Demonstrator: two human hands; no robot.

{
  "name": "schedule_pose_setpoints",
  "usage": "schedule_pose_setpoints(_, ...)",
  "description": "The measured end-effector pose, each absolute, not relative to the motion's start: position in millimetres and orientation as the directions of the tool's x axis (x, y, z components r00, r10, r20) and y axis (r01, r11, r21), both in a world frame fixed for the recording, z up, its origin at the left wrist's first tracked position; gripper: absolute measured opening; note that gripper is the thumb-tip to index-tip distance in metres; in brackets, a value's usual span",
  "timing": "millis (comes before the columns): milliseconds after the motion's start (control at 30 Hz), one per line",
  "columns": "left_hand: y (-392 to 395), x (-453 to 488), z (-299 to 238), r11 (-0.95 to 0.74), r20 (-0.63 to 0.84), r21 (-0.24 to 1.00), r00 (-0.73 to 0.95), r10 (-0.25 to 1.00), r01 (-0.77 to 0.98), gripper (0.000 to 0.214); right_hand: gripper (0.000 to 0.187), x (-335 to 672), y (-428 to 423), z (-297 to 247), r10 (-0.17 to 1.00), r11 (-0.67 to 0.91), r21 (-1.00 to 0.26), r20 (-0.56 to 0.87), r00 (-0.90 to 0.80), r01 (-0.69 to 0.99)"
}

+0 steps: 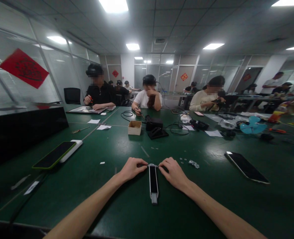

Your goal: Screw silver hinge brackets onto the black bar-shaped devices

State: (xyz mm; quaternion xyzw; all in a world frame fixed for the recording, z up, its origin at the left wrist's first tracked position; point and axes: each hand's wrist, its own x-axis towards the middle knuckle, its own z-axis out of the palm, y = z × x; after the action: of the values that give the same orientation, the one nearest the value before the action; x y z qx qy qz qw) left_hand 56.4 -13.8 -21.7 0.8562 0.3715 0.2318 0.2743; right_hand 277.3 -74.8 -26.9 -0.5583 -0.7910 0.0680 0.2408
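Nearest the camera, two bare forearms (87,205) reach in over the green surface (122,212) in the head view. Between the hands lies a slim white-framed device (153,181), dark face up, its grey tab (154,198) pointing toward the person. The left hand (133,169) is at the left of the device's far end, the right hand (173,171) at its right. On each, thumb and forefinger come together at the tips; whether the fingers are clamped on the end piece is too small to tell.

Beside the right hand lie several small rings (185,159) and a little metal part (194,164). Farther out, a phone (247,167) lies on the right; on the left, a green-edged phone (54,155) leans on a white slab (74,149).

Beyond the hands stands an open, pale box (134,129); its tan inside shows, but any contents cannot be made out. A black apparatus (154,123) stands just beside it, before a seated co-worker (149,101).
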Motion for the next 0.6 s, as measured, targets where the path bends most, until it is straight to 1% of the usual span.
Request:
schedule_pose_setpoints(200,-17,59,-19,-0.584,0.199,0.637,0.625,0.755,0.502,0.019,0.017,277,-73,-30,0.899,0.394,-0.375,0.347,-0.267,0.839)
schedule_pose_setpoints(367,-15,59,-22,-0.608,0.218,0.619,0.635,0.741,0.497,0.019,0.017,277,-73,-31,0.897,0.395,-0.361,0.349,-0.271,0.845)
schedule_pose_setpoints(500,-14,60,-21,-0.616,0.2,0.588,0.644,0.738,0.524,0.019,0.016,280,-72,-27,0.882,0.422,-0.296,0.353,-0.313,0.857)
schedule_pose_setpoints(600,-15,60,-20,-0.623,0.191,0.558,0.646,0.739,0.548,0.02,0.017,292,-68,-22,0.858,0.424,-0.209,0.404,-0.317,0.881)
